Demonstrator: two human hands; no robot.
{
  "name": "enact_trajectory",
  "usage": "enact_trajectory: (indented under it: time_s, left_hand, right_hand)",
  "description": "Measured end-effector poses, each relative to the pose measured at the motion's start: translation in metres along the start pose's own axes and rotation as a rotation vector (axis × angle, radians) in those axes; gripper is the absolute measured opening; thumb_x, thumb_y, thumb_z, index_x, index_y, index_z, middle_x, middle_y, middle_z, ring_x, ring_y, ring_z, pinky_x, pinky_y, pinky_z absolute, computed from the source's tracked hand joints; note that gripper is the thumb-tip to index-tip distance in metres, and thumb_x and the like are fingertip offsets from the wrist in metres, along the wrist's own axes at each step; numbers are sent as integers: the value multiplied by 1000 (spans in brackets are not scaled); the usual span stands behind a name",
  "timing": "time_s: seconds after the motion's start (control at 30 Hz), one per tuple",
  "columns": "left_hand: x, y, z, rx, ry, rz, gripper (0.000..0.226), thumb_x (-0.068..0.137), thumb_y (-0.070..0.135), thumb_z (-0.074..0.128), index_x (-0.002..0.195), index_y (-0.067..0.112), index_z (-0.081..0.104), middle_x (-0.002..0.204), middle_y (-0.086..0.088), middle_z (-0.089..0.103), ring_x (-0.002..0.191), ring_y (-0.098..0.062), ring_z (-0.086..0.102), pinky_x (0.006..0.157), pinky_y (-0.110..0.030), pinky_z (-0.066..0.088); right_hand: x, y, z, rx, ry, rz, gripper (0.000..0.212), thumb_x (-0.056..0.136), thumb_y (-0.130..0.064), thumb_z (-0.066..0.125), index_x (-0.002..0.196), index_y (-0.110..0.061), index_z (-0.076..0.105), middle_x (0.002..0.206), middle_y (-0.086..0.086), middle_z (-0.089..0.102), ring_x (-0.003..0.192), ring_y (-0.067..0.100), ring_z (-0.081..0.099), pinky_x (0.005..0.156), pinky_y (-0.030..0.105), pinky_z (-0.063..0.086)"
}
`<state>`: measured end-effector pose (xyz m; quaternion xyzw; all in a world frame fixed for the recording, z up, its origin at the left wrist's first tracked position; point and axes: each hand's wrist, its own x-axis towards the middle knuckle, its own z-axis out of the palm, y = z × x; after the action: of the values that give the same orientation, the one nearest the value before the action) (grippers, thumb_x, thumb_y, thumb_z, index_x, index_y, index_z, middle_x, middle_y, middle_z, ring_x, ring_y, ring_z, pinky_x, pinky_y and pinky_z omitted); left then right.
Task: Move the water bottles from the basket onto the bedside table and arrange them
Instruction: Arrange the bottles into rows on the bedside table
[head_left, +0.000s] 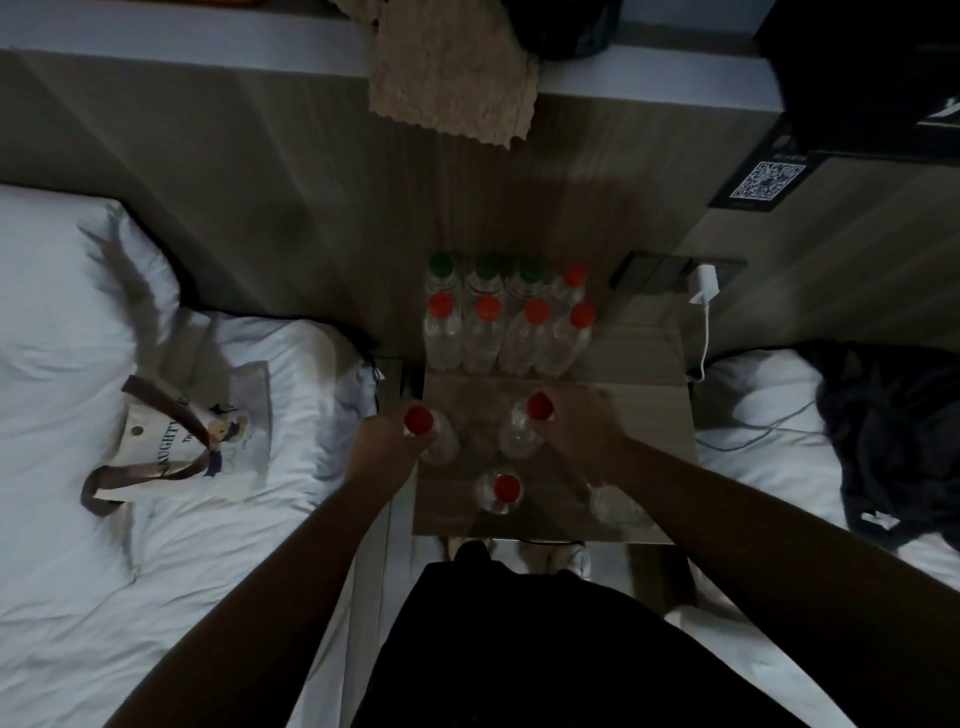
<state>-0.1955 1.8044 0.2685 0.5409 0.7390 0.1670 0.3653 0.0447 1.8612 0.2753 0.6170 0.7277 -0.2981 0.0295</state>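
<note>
left grip (385, 439), right grip (582, 422) hold bottles (441, 444) — table (641, 374) between beds (156, 545).

The bottles (480, 338) are clear. The back row has three green caps (486, 266) and one orange. The next row has four orange caps (488, 307), and the nearest three have red caps (507, 487). The bench (639, 353) is pale wood grain. The bed (78, 545) is white. The bag (244, 395) is cream with brown straps (156, 387), dark lettering and a blue-touched cartoon print. The cloth (452, 78) is beige. The card (769, 182) is black with a white QR code. The charger (705, 283) is white.
</note>
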Motion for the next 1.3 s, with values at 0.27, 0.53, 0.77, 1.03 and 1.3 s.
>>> enact_trajectory:
  time_s: [0.27, 0.53, 0.77, 1.03, 1.3]
  left_hand:
    - [52, 10, -8, 22, 12, 21, 31, 85, 24, 63, 114, 15, 60, 106, -10, 65, 100, -27, 61, 82, -31, 46]
    - [86, 12, -2, 12, 7, 84, 32, 84, 27, 66, 111, 11, 60, 102, -12, 66, 96, -29, 62, 77, -26, 40]
    - [102, 19, 2, 18, -18, 93, 29, 81, 26, 68, 107, 17, 59, 100, -8, 68, 95, -27, 63, 84, -40, 51]
    - [101, 14, 12, -50, 4, 73, 26, 81, 27, 69, 104, 19, 59, 96, 1, 65, 85, -13, 57, 72, -25, 40]
    - [118, 10, 21, -169, -202, -280, 79, 68, 39, 77, 133, 14, 41, 117, -4, 56, 106, -25, 58, 82, -32, 48]
  right_hand:
    - [53, -40, -2, 56, 14, 34, 33, 84, -33, 65, 112, -16, 58, 107, 2, 62, 102, 19, 59, 84, 33, 48]
    - [79, -56, 13, 84, 117, 82, 13, 87, -29, 62, 94, -18, 61, 90, -1, 65, 84, 15, 62, 69, 30, 50]
    - [84, -62, 22, 170, 160, 69, 11, 85, -28, 66, 90, -20, 61, 88, -4, 65, 82, 12, 62, 68, 27, 48]
    - [80, -59, 27, 299, 164, 107, 23, 83, -27, 67, 102, -17, 57, 99, -1, 60, 88, 15, 57, 74, 30, 47]
    - [94, -63, 41, 816, -146, 511, 29, 84, -21, 70, 106, -13, 54, 99, 4, 62, 96, 21, 63, 81, 43, 56]
